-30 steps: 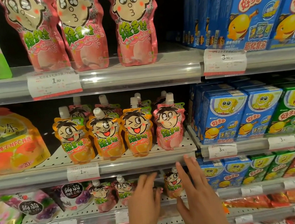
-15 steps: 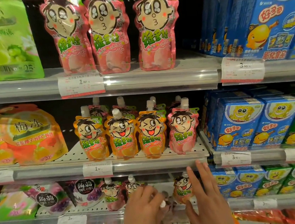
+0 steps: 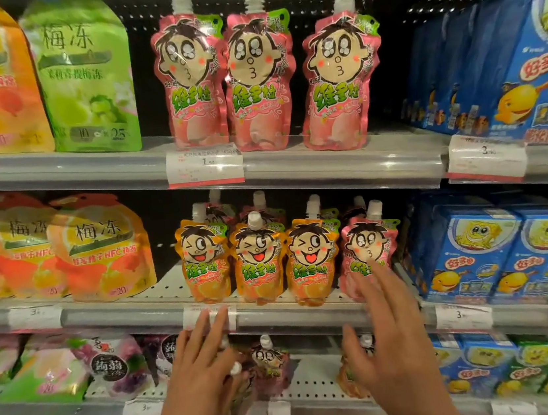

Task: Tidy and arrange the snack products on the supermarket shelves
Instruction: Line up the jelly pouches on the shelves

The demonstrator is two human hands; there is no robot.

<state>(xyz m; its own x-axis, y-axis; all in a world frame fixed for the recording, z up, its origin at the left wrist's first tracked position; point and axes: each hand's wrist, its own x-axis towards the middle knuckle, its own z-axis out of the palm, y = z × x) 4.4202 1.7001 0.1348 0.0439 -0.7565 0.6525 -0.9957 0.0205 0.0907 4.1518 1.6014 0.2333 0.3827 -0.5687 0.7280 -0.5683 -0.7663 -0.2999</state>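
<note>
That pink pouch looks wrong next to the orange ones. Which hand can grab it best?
The right hand, probably. Its fingers already reach up over the pink pouch on the middle shelf. The left hand is lower, over by the price tag.

One head-worn camera is looking straight at the shelves from close up, tilting slightly downward. The wide lens is bowing the shelf edges (image 3: 295, 166) toward the frame's borders. The view is taking in three tiers: pink pouches (image 3: 253, 82) above, orange pouches (image 3: 258, 261) at centre, a lower tier at the bottom. The left hand (image 3: 197, 382) and right hand (image 3: 397, 347) are entering from the bottom edge, very near the lens. No second view is sharing the scene.
</note>
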